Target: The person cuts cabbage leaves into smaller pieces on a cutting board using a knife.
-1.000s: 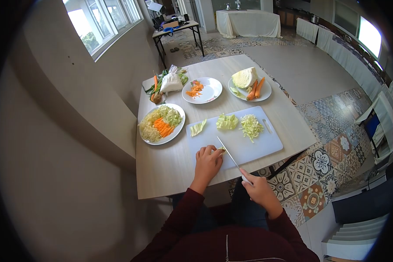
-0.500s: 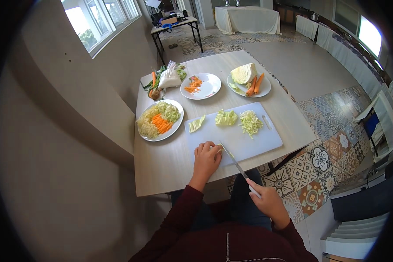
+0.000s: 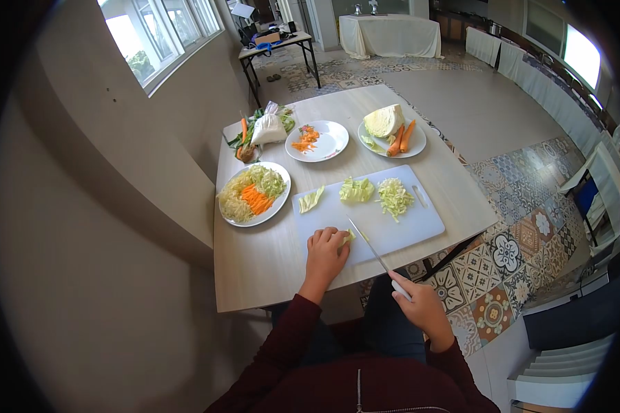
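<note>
Under the bent fingers of my left hand (image 3: 327, 253) a small piece of cabbage (image 3: 350, 235) is pressed on the white cutting board (image 3: 406, 233), partly hidden by the fingers. My right hand (image 3: 420, 305) is wrapped around the pale handle of a kitchen knife (image 3: 372, 250). The blade points up and left, just right of the cabbage piece. Farther back on the board lie a flat cabbage leaf (image 3: 311, 199), a stack of cut cabbage leaves (image 3: 357, 190) and a heap of shredded cabbage (image 3: 395, 198).
Left of the board stands a plate (image 3: 282, 199) of shredded vegetables. Behind are a plate with carrot scraps (image 3: 334, 143), a plate with half a cabbage (image 3: 384, 121) and carrots (image 3: 407, 136), and a white plastic bag (image 3: 269, 129) among greens. The table's front edge (image 3: 255, 308) is near me.
The knife has shifted slightly right, away from my left fingers, and more of the cabbage piece shows. My left hand stays in nearly the same place. The view has tilted a little.
</note>
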A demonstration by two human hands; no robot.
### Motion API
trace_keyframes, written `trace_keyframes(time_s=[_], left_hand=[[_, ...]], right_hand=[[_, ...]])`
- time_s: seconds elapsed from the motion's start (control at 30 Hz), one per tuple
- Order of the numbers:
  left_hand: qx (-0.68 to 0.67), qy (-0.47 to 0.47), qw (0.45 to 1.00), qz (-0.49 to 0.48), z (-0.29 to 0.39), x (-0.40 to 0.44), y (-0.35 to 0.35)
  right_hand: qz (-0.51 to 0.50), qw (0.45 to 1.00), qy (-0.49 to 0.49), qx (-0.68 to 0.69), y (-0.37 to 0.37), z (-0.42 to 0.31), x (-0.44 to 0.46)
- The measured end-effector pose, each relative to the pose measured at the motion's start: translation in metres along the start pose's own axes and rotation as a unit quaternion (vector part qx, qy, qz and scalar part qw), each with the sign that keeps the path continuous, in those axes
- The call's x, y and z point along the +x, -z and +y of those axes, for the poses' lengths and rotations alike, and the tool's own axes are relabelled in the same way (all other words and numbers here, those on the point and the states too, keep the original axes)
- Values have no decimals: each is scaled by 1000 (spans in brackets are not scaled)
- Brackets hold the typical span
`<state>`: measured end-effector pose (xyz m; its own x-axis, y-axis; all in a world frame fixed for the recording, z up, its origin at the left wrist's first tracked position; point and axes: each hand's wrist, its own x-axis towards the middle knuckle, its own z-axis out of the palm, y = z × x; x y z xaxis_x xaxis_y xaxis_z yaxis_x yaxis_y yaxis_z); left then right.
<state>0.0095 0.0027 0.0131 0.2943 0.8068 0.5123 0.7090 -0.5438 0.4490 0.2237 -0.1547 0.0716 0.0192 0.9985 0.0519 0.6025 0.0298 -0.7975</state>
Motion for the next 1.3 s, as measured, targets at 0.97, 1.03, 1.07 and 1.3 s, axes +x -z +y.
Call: trace_keyframes(time_s=[0.97,1.03,1.07,1.3], left_hand=[[46,-23,998,-48,3,1,2],[48,-22,997,-47,4,1,2],[52,-24,997,-45,4,0,1],[47,-13,998,-36,4,1,1]], right_hand=[[5,977,59,-207,-15,10,12],[6,971,61,-232,-16,10,11],[8,970,62,-235,-17,12,10],[13,971,74,-228,-14,15,7]])
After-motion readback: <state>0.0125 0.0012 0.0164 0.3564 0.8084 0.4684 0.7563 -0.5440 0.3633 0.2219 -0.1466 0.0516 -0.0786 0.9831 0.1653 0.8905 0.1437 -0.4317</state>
